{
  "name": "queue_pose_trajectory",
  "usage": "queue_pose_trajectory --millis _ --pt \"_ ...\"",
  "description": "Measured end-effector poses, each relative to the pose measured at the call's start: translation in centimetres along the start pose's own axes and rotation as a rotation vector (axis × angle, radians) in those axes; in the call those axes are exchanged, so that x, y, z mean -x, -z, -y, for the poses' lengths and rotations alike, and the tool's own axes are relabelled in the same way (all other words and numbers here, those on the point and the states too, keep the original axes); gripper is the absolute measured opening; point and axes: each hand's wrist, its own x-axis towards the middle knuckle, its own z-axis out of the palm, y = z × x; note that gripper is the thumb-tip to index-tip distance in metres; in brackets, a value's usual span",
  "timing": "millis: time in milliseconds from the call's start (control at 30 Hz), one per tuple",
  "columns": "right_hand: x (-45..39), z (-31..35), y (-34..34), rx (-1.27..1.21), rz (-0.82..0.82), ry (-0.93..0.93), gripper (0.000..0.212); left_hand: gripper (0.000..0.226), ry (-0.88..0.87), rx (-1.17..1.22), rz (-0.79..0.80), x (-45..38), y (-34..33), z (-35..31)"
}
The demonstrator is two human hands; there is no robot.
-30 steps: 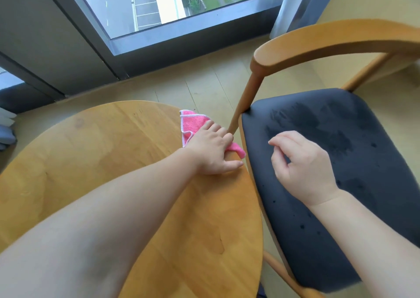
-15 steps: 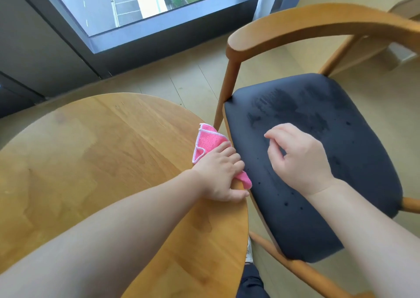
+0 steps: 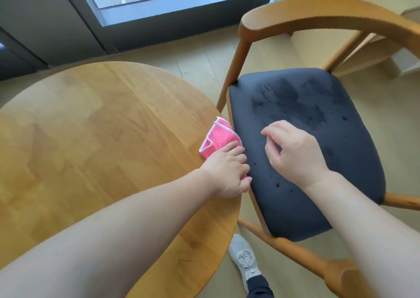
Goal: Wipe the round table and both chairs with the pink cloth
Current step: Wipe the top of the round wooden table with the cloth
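The table (image 3: 91, 138) occupies the left of the view; its wood top shows no visible marks, and whether it has been wiped all over cannot be told. The cloth (image 3: 219, 138) lies folded at the table's right edge, just beside the chair (image 3: 306, 150). The left hand (image 3: 227, 172) presses the cloth down onto the table edge, fingers laid over it and thumb alongside; part of the cloth is hidden beneath the palm. The right hand (image 3: 293, 154) hovers over the chair seat (image 3: 329, 161) with fingers loosely curled, holding nothing; contact with the seat cannot be confirmed. The dark seat shows damp-looking streaks toward its back and scattered dark spots toward its front, which suggests that this seat has been wiped at least partly. The wooden armrest (image 3: 329, 13) shows no trace either way. Judged progress: the current pass is along the table rim; 1 chair is in view and appears partly done; the 2nd chair is not visible, so its state is unknown and it likely remains. A grey shoe (image 3: 245, 256) stands on the floor (image 3: 200, 70) between table and chair. No brands, labels or legible writing appear anywhere in view.
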Motion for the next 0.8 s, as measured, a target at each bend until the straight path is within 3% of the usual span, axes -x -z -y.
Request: queue_pose_trajectory --millis 400,600,700,800 --pt "1.1 -1.3 -0.5 -0.156 0.26 0.363 0.016 0.035 0.253 0.007 -0.072 4.2 -4.0 -7.3" --pt "2.6 -1.0 -0.3 -0.125 0.451 0.606 0.024 0.023 0.428 0.078 -0.302 6.6 -4.1 -11.0" --pt "2.8 -0.9 -1.7 0.008 0.554 0.78 0.058 0.016 0.535 0.178 -0.43 9.2 -3.9 -13.0" --pt "2.0 -0.7 -3.9 0.293 0.7 0.873 0.095 0.018 0.679 0.222 -0.529 12.4 -4.4 -14.4"
